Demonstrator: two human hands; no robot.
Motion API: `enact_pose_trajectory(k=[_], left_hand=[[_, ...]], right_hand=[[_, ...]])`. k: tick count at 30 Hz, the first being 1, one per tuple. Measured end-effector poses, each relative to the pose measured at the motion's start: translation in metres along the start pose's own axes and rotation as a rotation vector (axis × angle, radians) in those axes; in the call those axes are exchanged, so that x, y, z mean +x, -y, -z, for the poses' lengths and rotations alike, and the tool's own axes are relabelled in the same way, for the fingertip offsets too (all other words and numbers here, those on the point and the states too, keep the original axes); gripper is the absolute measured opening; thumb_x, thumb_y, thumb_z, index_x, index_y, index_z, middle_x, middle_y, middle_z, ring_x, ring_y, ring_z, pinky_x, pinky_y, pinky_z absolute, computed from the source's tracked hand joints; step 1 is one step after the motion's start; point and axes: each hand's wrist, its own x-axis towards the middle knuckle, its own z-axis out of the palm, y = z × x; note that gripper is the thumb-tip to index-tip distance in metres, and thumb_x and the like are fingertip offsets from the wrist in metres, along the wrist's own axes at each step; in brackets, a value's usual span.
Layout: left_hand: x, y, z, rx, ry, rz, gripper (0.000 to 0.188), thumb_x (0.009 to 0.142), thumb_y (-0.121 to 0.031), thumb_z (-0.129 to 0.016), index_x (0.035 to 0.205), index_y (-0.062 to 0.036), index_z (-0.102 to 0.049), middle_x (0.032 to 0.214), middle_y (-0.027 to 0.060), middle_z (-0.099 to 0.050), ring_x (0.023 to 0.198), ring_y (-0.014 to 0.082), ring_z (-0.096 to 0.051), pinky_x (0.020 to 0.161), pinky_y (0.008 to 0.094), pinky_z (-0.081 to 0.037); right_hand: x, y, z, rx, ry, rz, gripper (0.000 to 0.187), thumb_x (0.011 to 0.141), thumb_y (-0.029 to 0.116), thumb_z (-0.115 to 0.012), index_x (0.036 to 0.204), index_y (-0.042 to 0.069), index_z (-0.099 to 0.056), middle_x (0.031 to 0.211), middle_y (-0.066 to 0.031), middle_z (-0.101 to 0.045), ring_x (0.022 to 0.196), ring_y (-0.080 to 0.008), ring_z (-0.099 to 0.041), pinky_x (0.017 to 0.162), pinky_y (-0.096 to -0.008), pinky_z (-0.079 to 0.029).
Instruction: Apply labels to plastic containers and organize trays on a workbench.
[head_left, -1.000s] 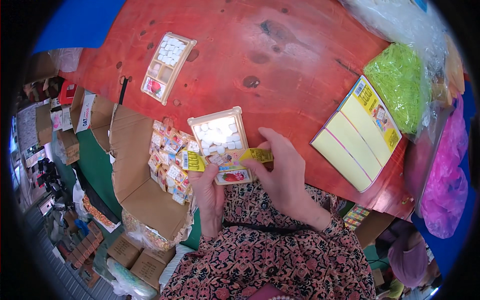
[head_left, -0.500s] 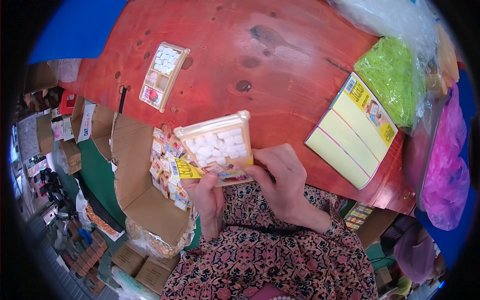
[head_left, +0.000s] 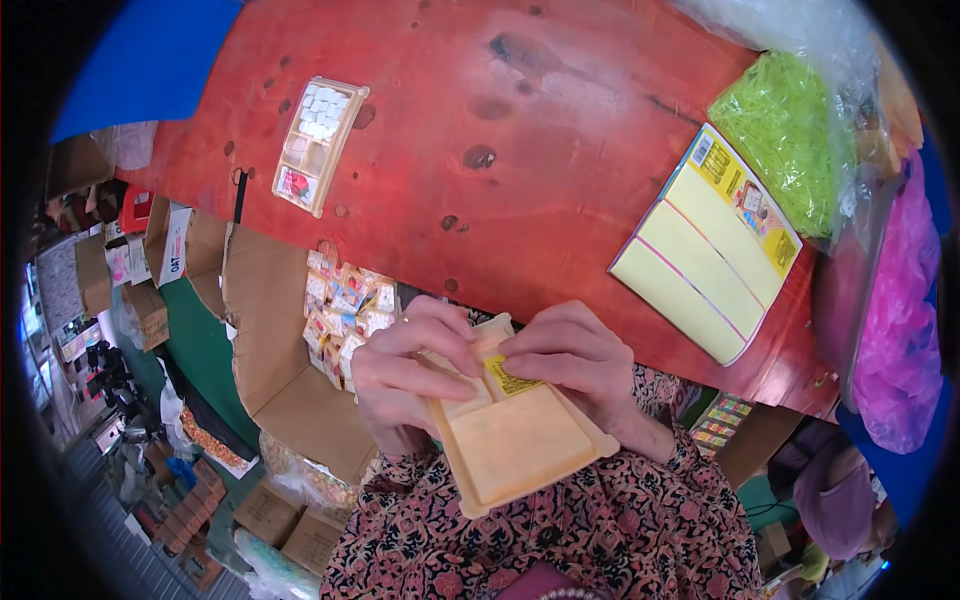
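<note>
A tan plastic tray (head_left: 530,445) is turned so its plain back shows, tilted close to my body. My left hand (head_left: 412,375) grips its left side, fingers bent over the back. On the other side my right hand (head_left: 575,365) holds it, fingertips pressing a yellow printed label (head_left: 510,378) against the back. The white pieces inside the tray are hidden from this side. Farther off on the red table lies a similar filled tray (head_left: 318,145), with white pieces at its far end and smaller compartments nearer me.
At the right of the red table (head_left: 430,210) lies a stack of yellow printed sheets (head_left: 705,245), beside a bag of green shreds (head_left: 775,145) and a pink plastic bag (head_left: 895,320). An open cardboard box (head_left: 285,360) holding several small packs (head_left: 345,305) stands left of my hands.
The held tray has been flipped from its white-piece side to its back and brought lower, nearer my body. Both hands have shifted their grip, the right now pressing the label at the back.
</note>
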Motion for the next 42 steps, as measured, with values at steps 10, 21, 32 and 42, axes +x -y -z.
enact_pose_trajectory(k=[10,21,32,42], left_hand=[[0.008,-0.001,0.001,0.037,0.141,0.186,0.022,0.058,-0.02,-0.075,0.073,-0.0042,-0.07,0.084,0.0088,-0.063,0.094,0.0314,-0.053,0.083,0.0417,-0.04],[0.024,-0.007,-0.021,0.284,0.188,0.291,0.023,0.059,-0.016,-0.075,0.077,-0.0039,-0.071,0.091,0.0069,-0.058,0.099,0.0295,-0.05,0.084,0.0403,-0.041],[0.024,-0.001,-0.03,0.355,0.062,0.293,0.02,0.052,-0.009,-0.077,0.07,-0.0052,-0.069,0.089,0.0065,-0.057,0.096,0.0272,-0.052,0.079,0.038,-0.042],[0.025,0.005,-0.035,0.281,0.005,0.398,0.019,0.052,-0.005,-0.076,0.07,-0.0032,-0.068,0.088,0.0071,-0.056,0.094,0.0255,-0.051,0.077,0.0353,-0.042]], right_hand=[[-0.007,0.003,0.007,0.053,-0.003,-0.059,0.017,0.062,0.012,-0.073,0.079,0.01,-0.07,0.089,-0.008,-0.065,0.071,-0.0176,-0.058,0.059,-0.0269,-0.046],[-0.016,0.001,0.017,0.02,0.004,-0.088,0.019,0.062,0.008,-0.074,0.081,0.007,-0.071,0.095,-0.0118,-0.06,0.081,-0.0204,-0.059,0.065,-0.0282,-0.049],[-0.027,-0.004,0.01,0.032,-0.113,-0.08,0.027,0.064,0.002,-0.073,0.09,0.0,-0.066,0.103,-0.0152,-0.056,0.09,-0.0229,-0.058,0.07,-0.0275,-0.049],[-0.018,-0.012,0.002,-0.046,-0.288,-0.025,0.029,0.067,0.008,-0.074,0.089,0.0,-0.058,0.092,-0.0156,-0.062,0.079,-0.0228,-0.061,0.067,-0.0289,-0.05]])
